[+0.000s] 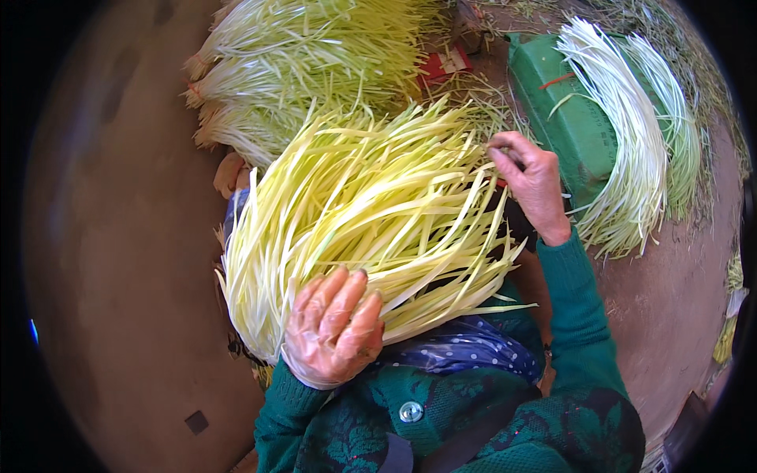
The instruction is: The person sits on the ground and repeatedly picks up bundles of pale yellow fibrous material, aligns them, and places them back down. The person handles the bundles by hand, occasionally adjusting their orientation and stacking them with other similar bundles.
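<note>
A large heap of long yellow-white leaves (355, 219), which look like blanched chives, lies across my lap over a blue polka-dot apron (449, 349). My left hand (334, 325), in a thin clear glove, rests on the near left part of the heap with its fingers together; whether it grips any leaves does not show. My right hand (529, 177), bare, is at the heap's far right edge. Its thumb and index finger are pinched near the leaf tips, and whatever may be between them is too small to tell.
Tied bundles of pale green leaves (295, 65) lie beyond the heap. To the right, loose white-stemmed bunches (633, 136) drape over a green wrapped bale (568, 124). A red piece (437, 70) and dry leaf scraps (668, 35) are on the brown floor (130, 236).
</note>
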Action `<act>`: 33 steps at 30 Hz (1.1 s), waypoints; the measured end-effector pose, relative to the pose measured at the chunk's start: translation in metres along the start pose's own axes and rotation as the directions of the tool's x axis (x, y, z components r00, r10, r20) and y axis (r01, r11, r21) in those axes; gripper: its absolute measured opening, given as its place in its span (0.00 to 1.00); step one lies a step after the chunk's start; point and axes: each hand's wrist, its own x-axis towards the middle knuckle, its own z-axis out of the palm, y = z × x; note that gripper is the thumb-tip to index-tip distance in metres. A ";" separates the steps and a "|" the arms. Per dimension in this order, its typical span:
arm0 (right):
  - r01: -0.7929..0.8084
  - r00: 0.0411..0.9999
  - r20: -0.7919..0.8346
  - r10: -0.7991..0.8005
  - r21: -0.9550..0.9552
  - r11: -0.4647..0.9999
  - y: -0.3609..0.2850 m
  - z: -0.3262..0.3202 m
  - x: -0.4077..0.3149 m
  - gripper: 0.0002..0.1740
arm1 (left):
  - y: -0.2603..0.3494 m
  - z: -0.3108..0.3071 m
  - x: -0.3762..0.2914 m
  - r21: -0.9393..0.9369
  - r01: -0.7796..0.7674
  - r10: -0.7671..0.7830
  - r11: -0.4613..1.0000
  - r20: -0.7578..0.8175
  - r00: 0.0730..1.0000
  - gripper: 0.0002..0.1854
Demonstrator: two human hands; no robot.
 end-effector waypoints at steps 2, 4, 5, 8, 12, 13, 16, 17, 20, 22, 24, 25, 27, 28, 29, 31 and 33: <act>0.122 0.992 -0.003 -0.122 0.034 0.992 0.009 0.012 0.006 0.07 | 0.002 0.008 0.002 -0.017 0.001 -0.001 1.000 0.028 1.000 0.19; 0.042 0.995 0.088 -0.041 -0.008 0.999 0.008 0.009 0.010 0.08 | 0.004 0.013 0.002 -0.018 -0.003 0.003 1.000 0.053 0.999 0.19; 0.043 0.995 0.095 -0.043 -0.003 0.999 0.009 0.012 0.014 0.08 | 0.004 0.014 0.000 -0.015 -0.003 0.004 1.000 0.063 0.998 0.19; 0.020 0.999 -0.031 -0.018 0.050 0.999 0.001 0.009 0.022 0.09 | 0.005 0.018 -0.004 -0.066 0.002 0.004 0.998 0.090 0.996 0.20; 0.203 0.858 -0.508 -0.077 0.197 0.959 0.025 -0.004 0.036 0.05 | 0.006 0.018 -0.005 -0.126 0.006 0.012 0.992 0.142 0.990 0.22; 0.235 0.900 -0.394 -0.184 0.085 0.968 0.028 -0.002 0.033 0.06 | 0.007 0.019 -0.005 -0.136 0.011 0.010 0.991 0.153 0.988 0.22; 0.178 0.984 -0.023 -0.179 -0.027 0.984 0.007 0.019 0.010 0.10 | 0.004 0.021 -0.004 -0.129 0.008 0.014 0.992 0.171 0.985 0.22; 0.238 0.971 -0.009 -0.239 -0.059 0.970 0.006 0.022 0.010 0.13 | 0.004 0.020 -0.003 -0.123 0.007 0.015 0.992 0.176 0.984 0.22; 0.278 0.954 0.127 -0.271 -0.046 0.959 0.005 0.024 0.018 0.12 | 0.005 0.022 -0.002 -0.106 -0.007 0.025 0.994 0.168 0.986 0.23; 0.341 0.927 0.201 -0.317 -0.100 0.935 0.006 0.028 0.021 0.09 | 0.006 0.021 -0.002 -0.103 -0.001 0.019 0.995 0.173 0.985 0.23; 0.367 0.919 0.177 -0.351 -0.064 0.928 0.008 0.033 0.022 0.08 | 0.007 0.021 -0.002 -0.099 0.002 0.016 0.995 0.174 0.985 0.23; 0.380 0.915 0.164 -0.368 -0.047 0.924 0.009 0.035 0.022 0.08 | 0.007 0.022 -0.001 -0.093 0.000 0.016 0.996 0.173 0.985 0.22; 0.295 0.947 0.137 -0.290 -0.016 0.955 0.008 0.035 0.020 0.05 | 0.006 0.022 -0.001 -0.087 -0.002 0.017 0.996 0.170 0.985 0.22; 0.261 0.957 0.132 -0.256 -0.017 0.965 0.006 0.033 0.019 0.05 | 0.006 0.022 -0.001 -0.086 -0.003 0.017 0.996 0.169 0.986 0.22; 0.227 0.967 0.126 -0.223 -0.016 0.974 0.005 0.031 0.016 0.04 | 0.006 0.022 -0.001 -0.084 -0.005 0.019 0.996 0.167 0.986 0.22; 0.058 0.997 0.042 -0.068 0.200 0.978 0.009 0.033 0.011 0.03 | 0.006 0.023 -0.002 -0.080 0.005 0.008 0.997 0.162 0.987 0.22; -0.153 0.983 -0.009 0.182 0.500 0.853 0.015 0.028 0.013 0.03 | 0.007 0.024 -0.002 -0.078 0.008 0.005 0.997 0.160 0.987 0.21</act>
